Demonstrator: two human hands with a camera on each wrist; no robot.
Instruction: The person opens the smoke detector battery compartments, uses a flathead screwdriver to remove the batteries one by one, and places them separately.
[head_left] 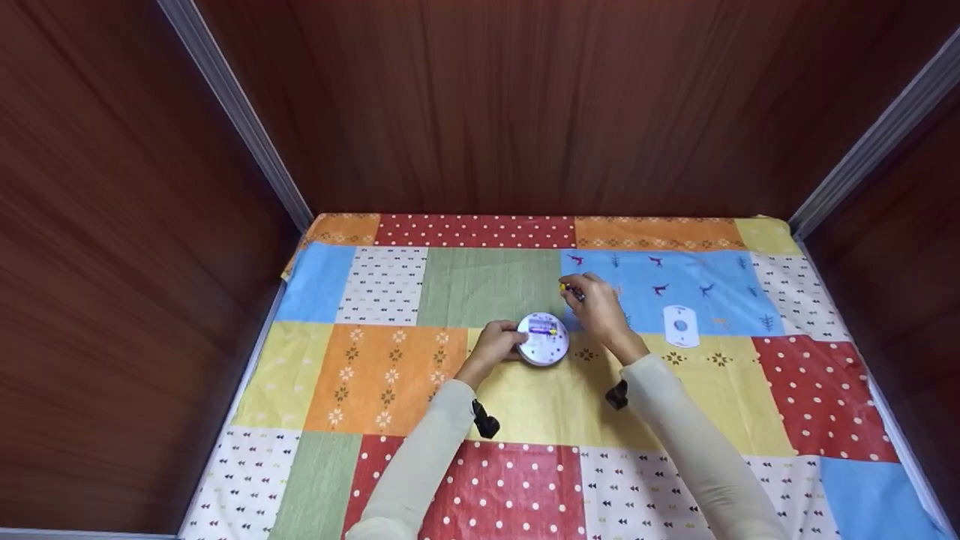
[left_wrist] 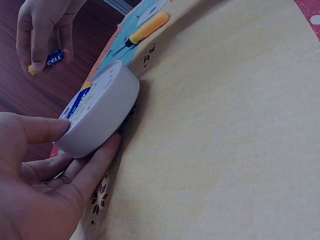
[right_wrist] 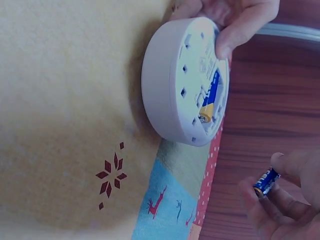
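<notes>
My left hand [head_left: 495, 345] grips a round white battery-powered device [head_left: 544, 352] by its side, thumb on the face and fingers underneath. The device's battery side faces up, tilted in the wrist views. One blue and yellow battery [right_wrist: 211, 95] lies in its slot. Beyond it, my right hand [head_left: 598, 306] pinches another blue and yellow battery [right_wrist: 266, 182] between thumb and fingertips, raised apart from the device. The lettering "CELL" shows on this held battery in the left wrist view.
A white plate with rounded ends [head_left: 681, 337] lies to the right of the right hand. A screwdriver with a yellow handle [left_wrist: 150, 27] rests on the patchwork tablecloth [head_left: 405, 360]. Brown wood-grain panels [head_left: 495, 105] stand behind the table and at both sides.
</notes>
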